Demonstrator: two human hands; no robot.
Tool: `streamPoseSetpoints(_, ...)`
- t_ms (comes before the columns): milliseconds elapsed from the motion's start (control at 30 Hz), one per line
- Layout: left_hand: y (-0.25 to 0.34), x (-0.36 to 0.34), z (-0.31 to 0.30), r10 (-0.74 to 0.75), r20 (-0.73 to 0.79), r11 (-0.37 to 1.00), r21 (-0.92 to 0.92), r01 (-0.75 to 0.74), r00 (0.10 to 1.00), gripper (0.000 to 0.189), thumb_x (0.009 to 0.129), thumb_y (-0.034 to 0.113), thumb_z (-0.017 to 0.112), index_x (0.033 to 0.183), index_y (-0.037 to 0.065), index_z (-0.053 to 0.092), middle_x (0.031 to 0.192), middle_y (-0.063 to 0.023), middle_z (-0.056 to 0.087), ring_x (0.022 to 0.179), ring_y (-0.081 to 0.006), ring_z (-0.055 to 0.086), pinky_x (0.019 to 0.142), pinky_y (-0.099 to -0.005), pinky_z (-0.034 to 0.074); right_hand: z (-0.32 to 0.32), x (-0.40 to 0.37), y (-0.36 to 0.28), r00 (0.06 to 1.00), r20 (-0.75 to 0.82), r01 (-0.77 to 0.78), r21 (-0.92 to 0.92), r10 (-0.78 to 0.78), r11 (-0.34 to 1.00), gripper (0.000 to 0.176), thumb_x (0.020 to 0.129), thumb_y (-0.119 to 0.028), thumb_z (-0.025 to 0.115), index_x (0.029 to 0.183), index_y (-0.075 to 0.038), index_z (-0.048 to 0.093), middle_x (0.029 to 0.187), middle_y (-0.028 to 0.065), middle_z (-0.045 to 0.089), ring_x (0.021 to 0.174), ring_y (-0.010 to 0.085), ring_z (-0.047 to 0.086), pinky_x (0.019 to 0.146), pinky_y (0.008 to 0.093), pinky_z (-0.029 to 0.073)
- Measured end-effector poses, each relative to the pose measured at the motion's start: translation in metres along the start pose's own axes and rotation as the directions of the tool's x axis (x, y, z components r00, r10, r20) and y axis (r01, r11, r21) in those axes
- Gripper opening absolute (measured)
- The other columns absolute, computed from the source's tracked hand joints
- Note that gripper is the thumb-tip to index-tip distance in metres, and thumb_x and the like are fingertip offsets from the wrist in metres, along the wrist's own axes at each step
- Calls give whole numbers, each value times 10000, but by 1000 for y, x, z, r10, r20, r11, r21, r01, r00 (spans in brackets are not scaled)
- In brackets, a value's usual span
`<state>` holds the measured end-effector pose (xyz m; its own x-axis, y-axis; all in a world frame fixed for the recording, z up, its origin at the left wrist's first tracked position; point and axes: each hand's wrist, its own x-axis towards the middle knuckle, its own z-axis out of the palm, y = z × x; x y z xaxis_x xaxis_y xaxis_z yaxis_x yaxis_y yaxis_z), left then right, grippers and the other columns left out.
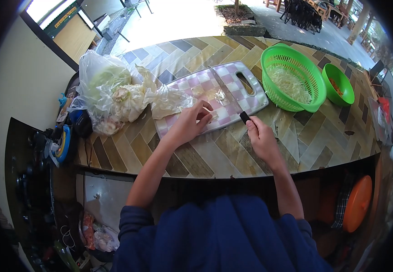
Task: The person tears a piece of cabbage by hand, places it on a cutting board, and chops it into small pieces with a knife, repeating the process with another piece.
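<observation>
My right hand (262,136) is wrapped around the black handle of a kitchen knife (224,87), whose blade points away across the cutting board (237,103). The board has a pink and white checked face and a slot handle at its right end. On its near part, my left hand (191,121) curls its fingers over a small pale piece of cabbage, mostly hidden. Chopped cabbage bits (220,97) lie by the blade. Loose cabbage leaves (171,100) rest on the board's left side, beside a trimmed cabbage head (128,100).
A green colander (313,86) holds shredded cabbage (289,85); a green bowl (347,90) beside it contains orange shreds. A clear plastic bag (97,75) with pale green produce stands at left, near a blue and yellow round object (62,144). An orange lid-like object (358,204) sits below the tabletop.
</observation>
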<state>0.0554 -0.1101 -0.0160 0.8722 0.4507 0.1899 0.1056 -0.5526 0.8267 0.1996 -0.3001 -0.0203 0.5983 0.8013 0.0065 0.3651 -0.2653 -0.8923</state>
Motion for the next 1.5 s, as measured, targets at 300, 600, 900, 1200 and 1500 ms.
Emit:
streamPoseSetpoints(300,-18,25,1,-106,-190,984,121,131,976,149,831,90,637,926,-23,653,880,-157,670,794,-277,666,721,-354,528,5,-1,1,1000,-13,12,8,-12,1000,264,981,-219,468,1033,18,574,598,154,512,506,210,475,506,363,361)
streamPoseSetpoints(600,-36,42,19,-108,-258,880,424,214,960,206,831,235,625,902,55,695,919,-113,679,842,-282,644,829,-423,394,14,-4,-7,1000,29,-9,4,9,1000,282,981,-235,486,1037,30,566,606,59,489,547,113,438,513,306,353)
streamPoseSetpoints(900,-29,44,24,-50,-351,838,495,230,935,160,803,241,659,870,97,678,916,-56,681,945,-220,609,860,-407,355,32,-8,-6,997,38,74,-233,-67,970,249,976,-214,453,966,27,516,713,248,596,712,437,594,623,507,436)
streamPoseSetpoints(1200,-33,33,27,193,-250,789,614,1,949,104,824,159,651,888,86,690,902,-61,668,947,-232,599,899,-396,356,31,-12,-13,997,67,65,-322,-45,944,254,979,-220,437,977,29,486,819,264,614,760,458,601,667,523,470)
streamPoseSetpoints(1500,-38,25,32,164,-266,824,566,17,950,124,843,143,625,915,66,690,929,-69,646,940,-245,600,927,-392,347,55,-14,-20,997,81,55,-566,-11,822,256,982,-217,434,1042,32,437,828,231,612,714,411,648,610,465,541)
